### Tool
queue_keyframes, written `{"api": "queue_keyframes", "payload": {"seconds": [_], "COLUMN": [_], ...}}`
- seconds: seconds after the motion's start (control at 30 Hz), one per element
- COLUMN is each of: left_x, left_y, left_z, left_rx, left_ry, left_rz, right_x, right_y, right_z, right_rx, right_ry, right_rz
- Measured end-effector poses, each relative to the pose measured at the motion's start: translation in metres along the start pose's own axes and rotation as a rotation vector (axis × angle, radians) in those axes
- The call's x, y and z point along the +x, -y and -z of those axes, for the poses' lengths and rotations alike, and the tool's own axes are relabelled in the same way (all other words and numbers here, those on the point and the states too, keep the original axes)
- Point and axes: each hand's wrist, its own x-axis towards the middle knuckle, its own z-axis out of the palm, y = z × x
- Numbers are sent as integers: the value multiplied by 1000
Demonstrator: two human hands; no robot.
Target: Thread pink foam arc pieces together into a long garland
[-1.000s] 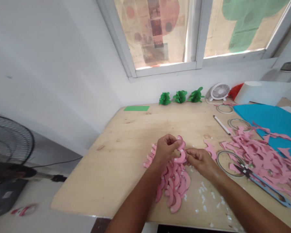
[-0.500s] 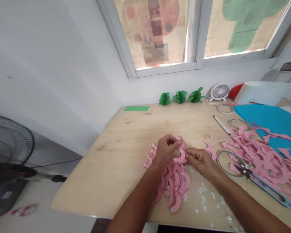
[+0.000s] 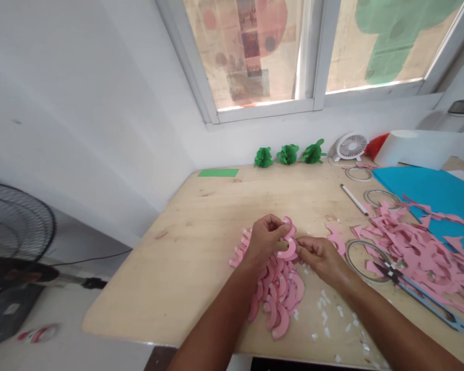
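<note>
Curved pink paper pieces lie in an overlapping heap near the table's front, many with small white tabs at their ends. Above the heap, my left hand is closed with thumb and finger on a curved pink paper piece. From the other side my right hand pinches the right edge of that same piece. Its fingertips partly hide the spot they grip. My left hand and forearm cover part of the heap. Small white scraps are scattered below my right hand.
Right of my hands lie pink paper offcuts, scissors, tape rolls, a white pen and blue sheets. Along the wall stand green paper shapes and a small white fan. A green strip lies at the back left.
</note>
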Motion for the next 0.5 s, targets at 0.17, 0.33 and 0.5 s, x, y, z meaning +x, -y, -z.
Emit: {"api": "queue_keyframes", "payload": {"seconds": [0.17, 0.33, 0.5], "left_x": [-1, -1, -1], "left_y": [-3, -3, -3], "left_z": [-3, -3, -4], "left_rx": [-6, 3, 15], "left_ry": [-57, -63, -70], "left_rz": [11, 5, -7], "right_x": [-1, -1, 0], "right_y": [2, 2, -2], "right_z": [0, 0, 0], "right_rx": [1, 15, 40], "right_ry": [-14, -17, -6], "right_rz": [-8, -19, -4]}}
